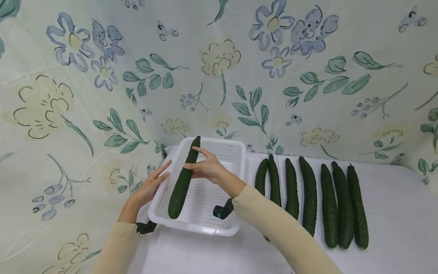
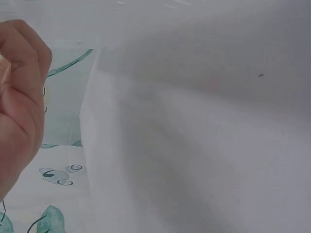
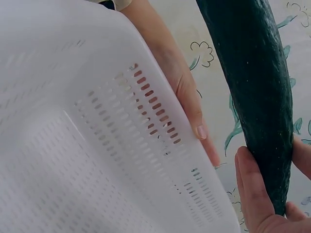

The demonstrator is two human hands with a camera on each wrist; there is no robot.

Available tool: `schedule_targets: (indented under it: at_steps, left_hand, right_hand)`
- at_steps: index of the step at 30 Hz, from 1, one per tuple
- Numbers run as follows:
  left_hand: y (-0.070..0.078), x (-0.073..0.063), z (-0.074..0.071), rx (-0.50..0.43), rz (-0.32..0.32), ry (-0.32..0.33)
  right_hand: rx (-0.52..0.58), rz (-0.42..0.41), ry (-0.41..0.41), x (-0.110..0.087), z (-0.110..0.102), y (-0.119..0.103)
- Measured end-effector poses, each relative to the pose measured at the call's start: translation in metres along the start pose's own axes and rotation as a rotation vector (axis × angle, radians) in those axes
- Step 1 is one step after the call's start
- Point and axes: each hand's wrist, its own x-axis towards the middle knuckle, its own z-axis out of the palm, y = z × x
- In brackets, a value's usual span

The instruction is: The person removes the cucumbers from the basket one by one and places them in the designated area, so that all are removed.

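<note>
My right hand (image 1: 207, 167) grips a long dark green cucumber (image 1: 180, 194) with fingers and thumb around its upper part. The cucumber slants over a white perforated plastic basket (image 1: 222, 228), its thick end toward me. In the right wrist view the cucumber (image 3: 252, 73) is beside the basket wall (image 3: 146, 111), and fingertips press both its sides. My left hand (image 1: 150, 188) rests against the basket's left side, fingers extended along the outer wall. Through the wall slots, parts of the left hand (image 3: 180, 92) show. The left wrist view catches the left hand (image 2: 22, 107) at its edge.
Several more cucumbers (image 1: 309, 198) lie lengthwise in a row on the white-covered table (image 1: 393, 205) to the right of the basket; my right forearm hides parts of some. A flowered cloth (image 1: 219, 76) hangs behind the table and along the left.
</note>
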Motion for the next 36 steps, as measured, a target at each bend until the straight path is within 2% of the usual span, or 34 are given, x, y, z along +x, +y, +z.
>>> schedule_targets:
  at_steps: [4, 15, 28, 36]
  left_hand:
    - [0.000, 0.000, 0.000, -0.008, 0.002, -0.002]
    - [0.001, -0.001, 0.000, -0.019, -0.011, 0.003]
    - [0.001, -0.001, 0.002, -0.009, -0.001, 0.016]
    - [0.002, -0.001, 0.002, -0.009, -0.004, 0.009]
  right_hand:
    - [-0.022, -0.016, -0.029, -0.015, -0.013, -0.007]
    - [-0.091, -0.068, -0.034, -0.047, -0.049, -0.011]
    - [-0.131, -0.086, 0.015, -0.068, -0.084, -0.012]
    - [-0.190, -0.104, 0.014, -0.080, -0.111, -0.011]
